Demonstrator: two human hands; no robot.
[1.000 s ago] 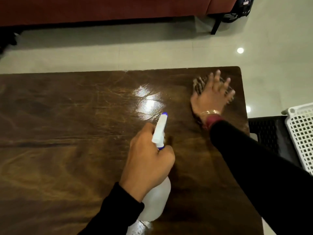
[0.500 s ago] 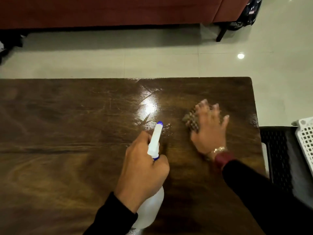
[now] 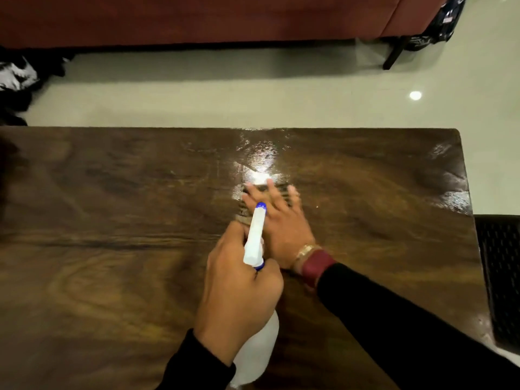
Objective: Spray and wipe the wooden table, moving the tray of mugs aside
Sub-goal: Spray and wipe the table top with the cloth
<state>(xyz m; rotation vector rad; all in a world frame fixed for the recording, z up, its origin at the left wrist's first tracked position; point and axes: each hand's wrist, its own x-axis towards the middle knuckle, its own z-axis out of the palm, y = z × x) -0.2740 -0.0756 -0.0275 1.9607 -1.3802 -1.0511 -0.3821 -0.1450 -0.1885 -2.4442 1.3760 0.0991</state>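
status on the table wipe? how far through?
Done: no tray of mugs is on the visible wooden table; the far right area shines wet. In hand: the right hand presses a cloth flat near the far middle, and the left hand grips the spray bottle, nozzle pointing away. Left: the left and near parts look dull, apparently not yet wiped.

- This looks like a home living room.
- A low wooden table (image 3: pixel 112 220) with a dark, glossy grain stands on pale, polished floor tiles (image 3: pixel 253 102) that mirror a ceiling light.
- A red upholstered sofa (image 3: pixel 197 18) runs along beyond the table's far edge.
- A dark chair (image 3: pixel 501 271) sits just off the table's right edge.
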